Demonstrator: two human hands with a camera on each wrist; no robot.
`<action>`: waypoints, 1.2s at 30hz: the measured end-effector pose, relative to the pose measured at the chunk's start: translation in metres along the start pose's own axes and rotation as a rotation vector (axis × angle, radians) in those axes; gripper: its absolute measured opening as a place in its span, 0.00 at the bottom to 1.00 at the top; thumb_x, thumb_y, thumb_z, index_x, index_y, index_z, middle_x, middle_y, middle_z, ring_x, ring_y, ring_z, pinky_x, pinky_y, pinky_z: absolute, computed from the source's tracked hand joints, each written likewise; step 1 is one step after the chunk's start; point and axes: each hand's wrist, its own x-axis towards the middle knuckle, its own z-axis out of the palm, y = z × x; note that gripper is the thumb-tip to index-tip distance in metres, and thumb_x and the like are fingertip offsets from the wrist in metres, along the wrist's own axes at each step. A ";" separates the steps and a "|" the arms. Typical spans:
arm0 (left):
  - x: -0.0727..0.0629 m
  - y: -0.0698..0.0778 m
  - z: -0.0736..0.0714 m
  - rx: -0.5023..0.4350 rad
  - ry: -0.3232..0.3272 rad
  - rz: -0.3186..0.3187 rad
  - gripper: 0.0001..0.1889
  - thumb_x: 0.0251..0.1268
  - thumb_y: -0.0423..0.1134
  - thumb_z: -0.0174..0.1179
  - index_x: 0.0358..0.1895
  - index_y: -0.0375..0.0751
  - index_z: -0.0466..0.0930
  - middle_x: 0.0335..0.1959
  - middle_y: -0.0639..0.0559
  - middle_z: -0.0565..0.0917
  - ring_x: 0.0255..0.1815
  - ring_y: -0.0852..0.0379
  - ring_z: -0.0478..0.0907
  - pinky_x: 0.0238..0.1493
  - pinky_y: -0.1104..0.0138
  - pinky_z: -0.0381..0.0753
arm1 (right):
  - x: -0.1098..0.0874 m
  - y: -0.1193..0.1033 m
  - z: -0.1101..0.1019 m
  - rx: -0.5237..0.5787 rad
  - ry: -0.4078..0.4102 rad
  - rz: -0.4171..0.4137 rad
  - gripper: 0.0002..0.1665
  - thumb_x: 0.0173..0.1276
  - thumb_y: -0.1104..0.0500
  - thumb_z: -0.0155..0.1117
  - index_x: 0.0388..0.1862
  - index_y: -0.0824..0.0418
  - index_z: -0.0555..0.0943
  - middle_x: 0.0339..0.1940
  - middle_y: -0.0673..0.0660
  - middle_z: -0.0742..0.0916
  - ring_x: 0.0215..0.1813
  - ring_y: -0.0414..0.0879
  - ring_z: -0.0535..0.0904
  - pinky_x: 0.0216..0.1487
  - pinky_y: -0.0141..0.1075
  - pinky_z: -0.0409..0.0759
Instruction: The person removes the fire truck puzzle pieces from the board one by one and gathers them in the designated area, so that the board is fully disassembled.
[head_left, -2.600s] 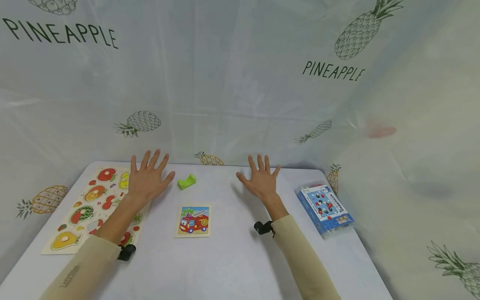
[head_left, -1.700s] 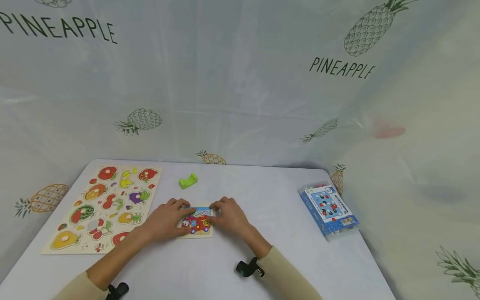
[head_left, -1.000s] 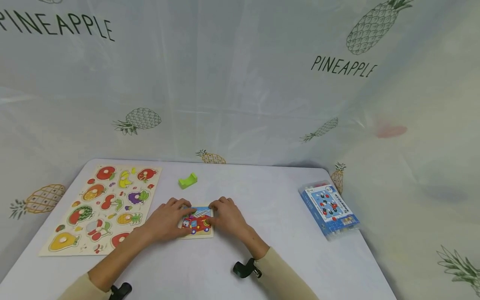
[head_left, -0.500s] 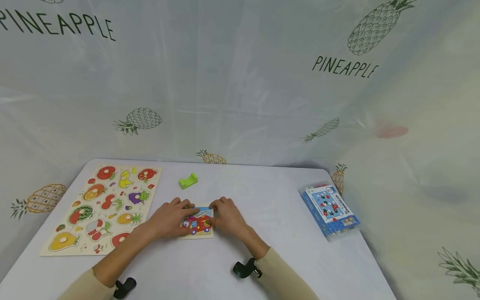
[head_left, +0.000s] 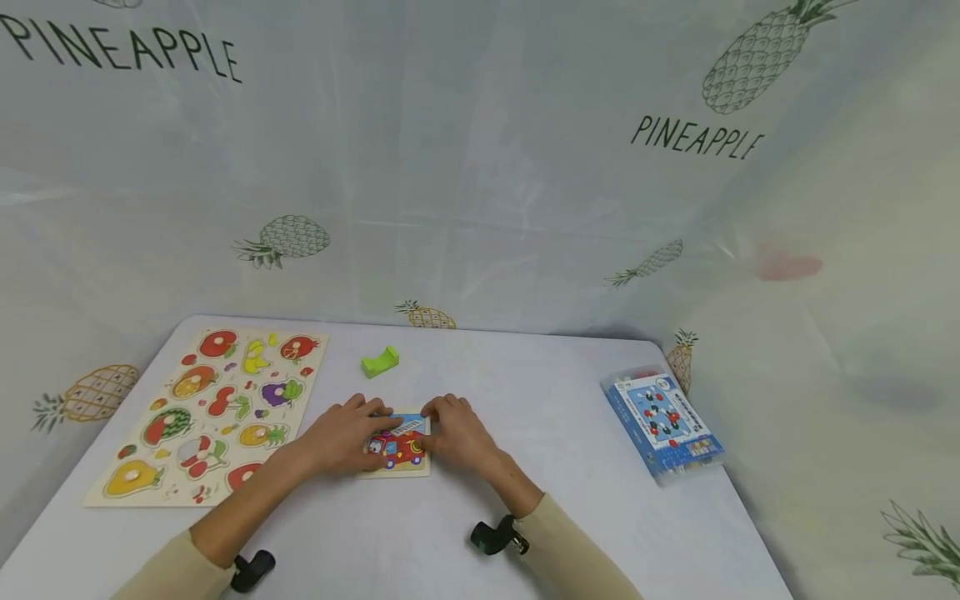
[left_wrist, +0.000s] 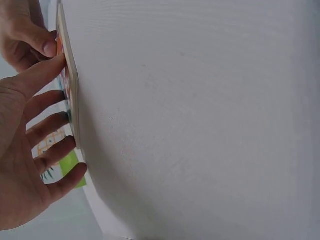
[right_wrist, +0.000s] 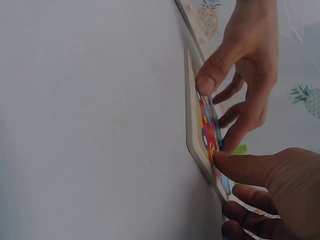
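In the head view, a small square wooden puzzle (head_left: 407,448) with a red fire engine printed on it lies on the white table. The left hand (head_left: 339,439) holds its left side, thumb and fingers bent over the picture. At its right side is the right hand (head_left: 459,437). In the right wrist view, the right thumb presses the printed face of the puzzle (right_wrist: 206,131), with the other fingers bent along its edge. The left wrist view has the puzzle (left_wrist: 74,97) nearly edge-on. Part of the picture is hidden under the left hand.
A large fruit puzzle board (head_left: 306,392) lies at the left, partly under the left forearm. Behind the small puzzle sits a bright green curved block (head_left: 380,362). A blue boxed set (head_left: 663,423) is at the right. A pineapple-print curtain (head_left: 480,167) hangs behind the table.
Both hands came down from spread, raised positions at the back of the table onto the fire engine puzzle. Over the last second they barely move; the head view shifts slightly.
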 end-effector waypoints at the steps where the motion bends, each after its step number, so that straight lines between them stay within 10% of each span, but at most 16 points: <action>1: 0.000 0.000 0.000 0.000 -0.001 0.000 0.33 0.53 0.55 0.74 0.64 0.50 0.81 0.59 0.49 0.79 0.51 0.51 0.71 0.42 0.55 0.78 | 0.000 0.000 -0.001 0.009 -0.009 -0.001 0.26 0.61 0.49 0.76 0.55 0.58 0.81 0.42 0.50 0.80 0.45 0.43 0.72 0.48 0.36 0.74; 36: -0.002 0.001 0.003 0.017 0.019 -0.004 0.34 0.54 0.57 0.73 0.65 0.50 0.80 0.59 0.50 0.79 0.50 0.53 0.70 0.41 0.57 0.76 | 0.016 0.001 -0.004 0.075 0.012 0.025 0.08 0.72 0.58 0.60 0.36 0.59 0.84 0.33 0.49 0.79 0.34 0.39 0.72 0.36 0.31 0.73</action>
